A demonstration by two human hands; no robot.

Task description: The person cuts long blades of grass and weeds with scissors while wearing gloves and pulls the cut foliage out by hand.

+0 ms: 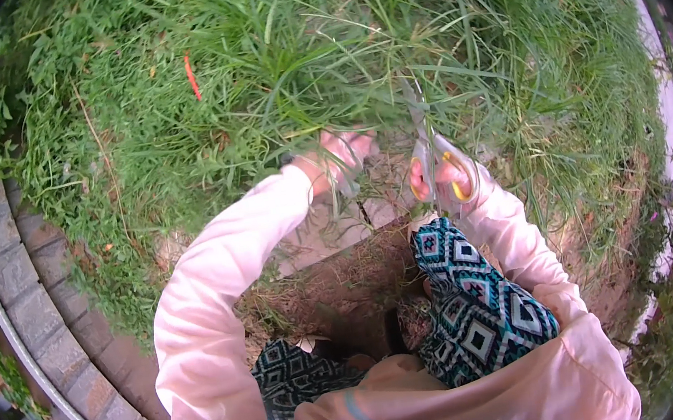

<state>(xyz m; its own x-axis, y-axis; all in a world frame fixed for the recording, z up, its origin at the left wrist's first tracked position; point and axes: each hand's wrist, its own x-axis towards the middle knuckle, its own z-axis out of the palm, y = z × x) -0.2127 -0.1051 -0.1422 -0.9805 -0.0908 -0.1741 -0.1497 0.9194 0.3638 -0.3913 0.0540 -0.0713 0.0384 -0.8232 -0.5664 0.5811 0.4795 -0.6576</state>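
Note:
My right hand [458, 176] holds a pair of scissors [422, 127] with yellow-lined handle loops, fingers through them. The metal blades point away from me into long green grass [306, 69], and blades of grass cross in front of their tips. To the left, my left hand [348, 155] reaches in at the near edge of the same grass. It is blurred and partly covered by grass blades, so what its fingers hold is not clear. A thin, clear covering like a plastic glove shows on this hand. A dark band circles the left wrist.
Pale paving slabs [320, 234] lie below my hands, with bare brown soil [321, 287] nearer my feet. A curved stone-block border [40, 309] runs along the left, and a white-painted edging [669, 106] along the right. A red strip [192, 76] rests in the grass.

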